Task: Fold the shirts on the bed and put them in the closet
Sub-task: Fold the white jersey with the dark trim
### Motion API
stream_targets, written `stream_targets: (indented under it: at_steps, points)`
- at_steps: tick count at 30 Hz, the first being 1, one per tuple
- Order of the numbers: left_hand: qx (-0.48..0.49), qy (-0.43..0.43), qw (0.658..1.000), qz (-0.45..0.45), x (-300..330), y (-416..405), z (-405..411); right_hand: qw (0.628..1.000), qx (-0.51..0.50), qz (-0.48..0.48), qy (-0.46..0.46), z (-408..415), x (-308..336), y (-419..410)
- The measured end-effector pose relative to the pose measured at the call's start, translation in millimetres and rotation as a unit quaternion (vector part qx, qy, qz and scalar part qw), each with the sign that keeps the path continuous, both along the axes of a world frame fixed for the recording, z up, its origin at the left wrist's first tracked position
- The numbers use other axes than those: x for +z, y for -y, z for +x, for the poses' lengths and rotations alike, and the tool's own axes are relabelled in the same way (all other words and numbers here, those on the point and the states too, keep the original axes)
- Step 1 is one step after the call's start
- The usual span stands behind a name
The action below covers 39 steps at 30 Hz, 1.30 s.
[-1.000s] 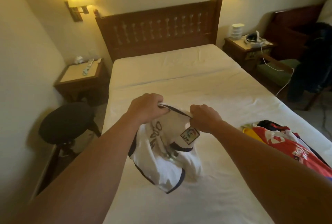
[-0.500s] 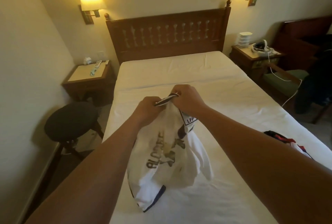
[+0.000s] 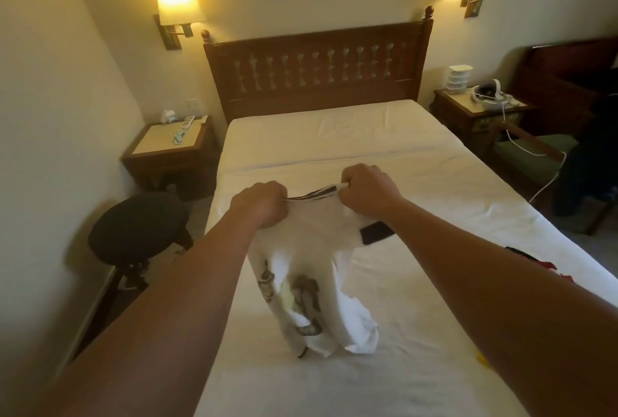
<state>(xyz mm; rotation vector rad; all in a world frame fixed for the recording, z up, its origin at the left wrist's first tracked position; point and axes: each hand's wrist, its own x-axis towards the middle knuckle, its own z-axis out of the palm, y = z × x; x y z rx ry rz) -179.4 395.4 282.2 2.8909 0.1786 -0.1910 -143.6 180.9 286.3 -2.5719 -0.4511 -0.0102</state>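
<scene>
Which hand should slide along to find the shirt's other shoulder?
Probably the right hand. It holds the collar end of the white shirt, nearest the dark-edged sleeve, with open bed beside it. The left hand can hold its end.

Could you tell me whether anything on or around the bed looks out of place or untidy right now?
Only the white shirt, bunched and hanging from both hands, and a crumpled red garment at the bed's right edge.
</scene>
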Motion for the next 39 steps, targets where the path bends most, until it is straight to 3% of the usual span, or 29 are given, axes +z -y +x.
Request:
stream_targets:
  at_steps: [3, 5, 9, 11, 13, 16, 18, 20, 23, 25, 28, 30, 32, 36, 39]
  points:
    - [-0.008, -0.026, 0.974, -0.226, 1.8, 20.6, -1.4, 0.998, 0.038, 0.041, 0.033, -4.6, 18.2, -21.1]
    - [-0.002, -0.002, 0.956, -0.294, -0.2, 32.8, -5.9, 0.997, 0.046, 0.031, 0.06, -6.8, 22.2, -28.4]
    - [0.051, 0.063, 0.932, -0.353, 0.7, 34.1, -6.6, 0.991, -0.03, 0.016, 0.13, -3.7, 6.8, -14.4]
    - [0.052, 0.079, 0.926, -0.365, 11.5, 35.3, -6.7, 0.989, -0.114, 0.037, 0.084, 1.3, -8.9, 3.7]
    - [0.044, 0.084, 0.92, -0.379, 21.8, 39.3, -8.1, 0.985, -0.168, 0.027, -0.019, 7.3, -25.8, 20.6]
    - [0.025, 0.069, 0.906, -0.417, 30.8, 45.7, -8.8, 0.97, -0.104, 0.026, -0.216, 2.4, -43.0, 29.0]
    - [0.025, 0.054, 0.896, -0.44, 35.2, 52.1, -9.6, 0.963, -0.007, -0.039, -0.265, -9.0, -45.6, 23.9]
    - [0.034, 0.026, 0.879, -0.475, 37.8, 56.1, -10.7, 0.963, 0.053, -0.023, -0.264, -18.2, -49.9, 15.3]
    - [0.053, 0.0, 0.846, -0.531, 40.8, 51.2, -12.9, 0.945, 0.094, 0.151, -0.273, -24.2, -56.3, 5.1]
    - [0.086, 0.005, 0.837, -0.54, 39.6, 41.5, -13.2, 0.946, 0.12, 0.187, -0.236, -21.4, -62.1, 0.8]
    - [0.141, 0.045, 0.82, -0.553, 34.9, 23.1, -13.3, 0.954, 0.058, 0.212, -0.204, -18.1, -57.3, 1.9]
    - [0.181, 0.069, 0.827, -0.527, 29.2, 12.8, -12.1, 0.953, 0.003, 0.226, -0.203, -14.8, -54.4, 4.6]
    - [0.205, 0.092, 0.862, -0.454, 22.6, 7.2, -13.4, 0.946, -0.024, 0.259, -0.194, -14.4, -48.9, 5.0]
    - [0.191, 0.054, 0.94, -0.276, 0.3, -3.5, -10.2, 0.945, -0.016, 0.289, -0.152, -15.8, -33.0, 2.3]
    - [0.154, 0.035, 0.98, -0.124, -3.5, -2.2, -12.9, 0.944, 0.008, 0.298, -0.144, -14.8, -22.5, 1.3]
